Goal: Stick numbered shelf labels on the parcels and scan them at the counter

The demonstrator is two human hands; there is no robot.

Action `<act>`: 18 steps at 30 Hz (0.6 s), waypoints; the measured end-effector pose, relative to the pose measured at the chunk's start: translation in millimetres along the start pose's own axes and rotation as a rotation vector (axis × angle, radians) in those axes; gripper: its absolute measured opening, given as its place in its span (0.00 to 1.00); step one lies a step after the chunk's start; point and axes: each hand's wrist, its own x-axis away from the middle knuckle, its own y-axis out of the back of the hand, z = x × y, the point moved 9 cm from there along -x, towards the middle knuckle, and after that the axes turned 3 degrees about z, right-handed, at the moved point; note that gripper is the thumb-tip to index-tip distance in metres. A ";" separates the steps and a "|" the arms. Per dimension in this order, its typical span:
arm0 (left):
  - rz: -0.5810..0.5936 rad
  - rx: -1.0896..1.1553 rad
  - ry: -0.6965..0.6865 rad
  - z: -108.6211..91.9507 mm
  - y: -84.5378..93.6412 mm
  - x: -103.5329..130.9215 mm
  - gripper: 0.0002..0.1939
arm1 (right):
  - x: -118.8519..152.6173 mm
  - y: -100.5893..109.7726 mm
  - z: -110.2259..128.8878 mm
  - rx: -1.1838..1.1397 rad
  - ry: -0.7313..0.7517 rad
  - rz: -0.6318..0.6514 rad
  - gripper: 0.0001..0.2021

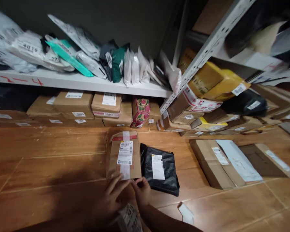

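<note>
Two hands are at work on one taped carton (136,153) on the wooden floor (62,154). Bearings are taken from the carton as the centre of the dial. The carton bears one white label (125,152).

The left hand (113,190) is at 7 o'clock, fingers extended over the near edge; whether they grip anything cannot be told. The right hand (142,190) is at 5 o'clock at the same edge, thumb and forefinger brought together — whether anything is pinched between them cannot be told either. One printed strip (130,218), blurred, shows at 6 o'clock between the forearms.

One black parcel (169,170), also with a single label, lies just beside the carton at 4 o'clock. Well apart at 3 o'clock are one labelled brown box (207,161), one pale-blue envelope (241,159) against it and one darker flat carton (258,158). One paper scrap (188,214) lies between 4 and 5 o'clock.

One white shelf (87,84), marked in red, runs from 11 to 1 o'clock, carrying one teal bag (70,57) and one green bag (116,61) — others crowd them. Under it, towards 1 o'clock, stands one flowered box (140,111).
</note>
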 end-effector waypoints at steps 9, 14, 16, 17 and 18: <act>0.022 -0.213 -0.215 3.6 12.6 -23.0 0.18 | -40.6 20.6 2.0 -0.011 0.030 -0.001 0.38; -0.054 0.192 0.073 32.5 38.1 -6.3 0.11 | -64.5 -6.4 23.7 -0.080 -0.115 0.565 0.38; -0.279 0.357 0.350 65.6 38.1 12.3 0.17 | -59.1 -20.8 19.5 -0.230 -0.372 0.679 0.40; -0.372 0.449 0.443 77.6 32.2 20.3 0.20 | -53.3 -28.3 17.1 -0.282 -0.495 0.711 0.41; -0.430 0.562 0.482 84.2 23.5 23.5 0.24 | -47.2 -35.6 15.4 -0.312 -0.591 0.735 0.42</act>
